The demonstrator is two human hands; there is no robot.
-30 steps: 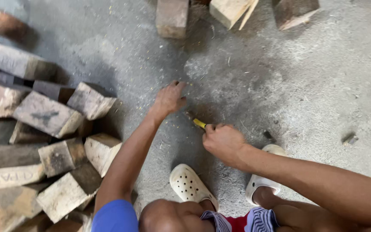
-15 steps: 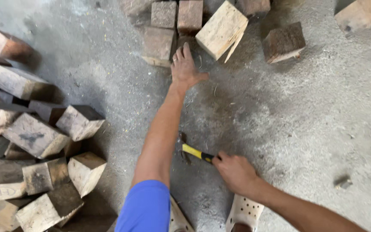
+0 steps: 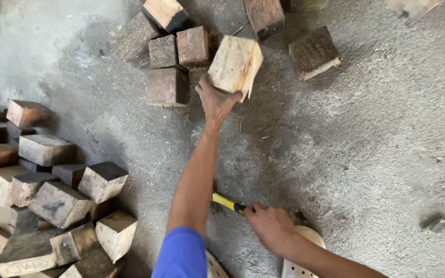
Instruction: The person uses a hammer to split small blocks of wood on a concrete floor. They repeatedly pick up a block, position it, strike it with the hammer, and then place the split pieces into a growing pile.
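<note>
Concrete floor (image 3: 387, 154): L hand (image 3: 215, 100) grips wood block (image 3: 234, 64).

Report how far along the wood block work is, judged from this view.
Done: many cut blocks lie in a pile at the left. In hand: the left hand grips a pale wood block from the far cluster; the right hand holds a yellow-handled tool. Left: several dark blocks in that cluster on the concrete floor.
</note>
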